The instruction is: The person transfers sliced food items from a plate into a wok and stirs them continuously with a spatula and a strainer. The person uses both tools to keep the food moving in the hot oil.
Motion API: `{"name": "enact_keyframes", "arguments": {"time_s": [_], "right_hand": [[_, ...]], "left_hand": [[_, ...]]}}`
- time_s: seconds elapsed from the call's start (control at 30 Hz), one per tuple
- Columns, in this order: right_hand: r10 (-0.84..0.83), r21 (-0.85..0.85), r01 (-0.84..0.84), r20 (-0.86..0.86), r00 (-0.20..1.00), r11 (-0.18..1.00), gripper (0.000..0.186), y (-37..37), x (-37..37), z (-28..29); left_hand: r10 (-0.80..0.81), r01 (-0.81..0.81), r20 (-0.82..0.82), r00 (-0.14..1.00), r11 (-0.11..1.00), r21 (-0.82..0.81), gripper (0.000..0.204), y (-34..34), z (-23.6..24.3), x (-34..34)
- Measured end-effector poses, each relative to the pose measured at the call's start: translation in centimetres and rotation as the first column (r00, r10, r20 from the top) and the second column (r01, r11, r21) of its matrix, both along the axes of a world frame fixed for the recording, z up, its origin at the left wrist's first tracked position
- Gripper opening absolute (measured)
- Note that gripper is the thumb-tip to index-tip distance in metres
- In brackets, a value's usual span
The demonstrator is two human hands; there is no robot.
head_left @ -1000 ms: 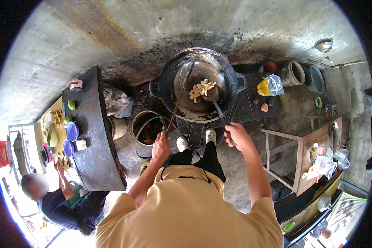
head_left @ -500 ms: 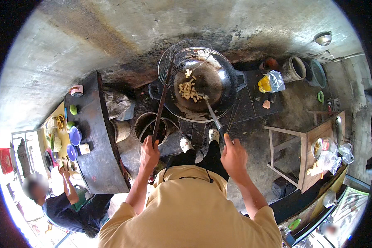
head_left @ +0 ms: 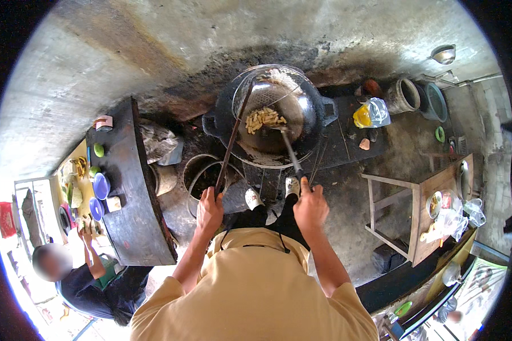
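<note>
A large black wok (head_left: 313, 113) stands in front of me by the wall. Pale yellow cut pieces of food (head_left: 264, 118) lie heaped in its left-middle part. My left hand (head_left: 211, 212) is closed round the long dark handle of a wire-mesh skimmer (head_left: 274, 92), whose round basket overlaps the back of the wok. With my right hand (head_left: 311, 208) I grip a long-handled spatula (head_left: 290, 149). Its metal end reaches into the wok, touching or just beside the near right edge of the food.
Left of the wok stand a bucket (head_left: 196, 169) and a long black table (head_left: 128, 187) with purple bowls (head_left: 100, 186). A bag of yellow liquid (head_left: 371, 113) sits to the right, near tubs (head_left: 435, 102) and a wooden table (head_left: 424, 210). A seated person (head_left: 91, 287) works at far left.
The skimmer's basket has shifted right and lower over the wok. My right hand and the spatula have moved slightly left, and the food is gathered into a tighter heap.
</note>
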State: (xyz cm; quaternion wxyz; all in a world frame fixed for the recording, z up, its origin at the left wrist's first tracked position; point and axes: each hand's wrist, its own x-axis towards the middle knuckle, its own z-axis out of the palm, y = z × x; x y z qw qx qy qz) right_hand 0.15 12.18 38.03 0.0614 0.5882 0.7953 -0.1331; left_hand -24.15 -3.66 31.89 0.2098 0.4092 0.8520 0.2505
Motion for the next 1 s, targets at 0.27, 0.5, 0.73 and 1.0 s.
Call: {"name": "enact_keyframes", "arguments": {"time_s": [0.27,0.5,0.73,1.0], "right_hand": [[-0.107,0.046,0.120,-0.213,0.971,0.992,0.049,2.9,1.4,-2.8],[-0.784,-0.828,0.072,-0.493,0.377,0.556,0.043,4.2,1.5,-7.6],[-0.038,0.057,0.098,-0.651,0.758,0.994,0.043,-1.7,1.1,-6.5],[-0.879,-0.883,0.118,-0.422,0.225,0.454,0.036,-1.2,-0.1,-5.9]], "left_hand": [[0.016,-0.013,-0.087,0.996,0.999,0.038,0.024,0.1,-0.6,-0.7],[0.018,-0.021,-0.104,0.994,0.999,-0.030,0.020,0.0,-3.2,-0.4],[-0.020,0.021,-0.067,0.998,1.000,0.019,0.025,-0.7,-4.1,-0.1],[0.057,-0.056,-0.082,0.995,0.998,0.010,0.025,0.3,-2.5,-0.3]]}}
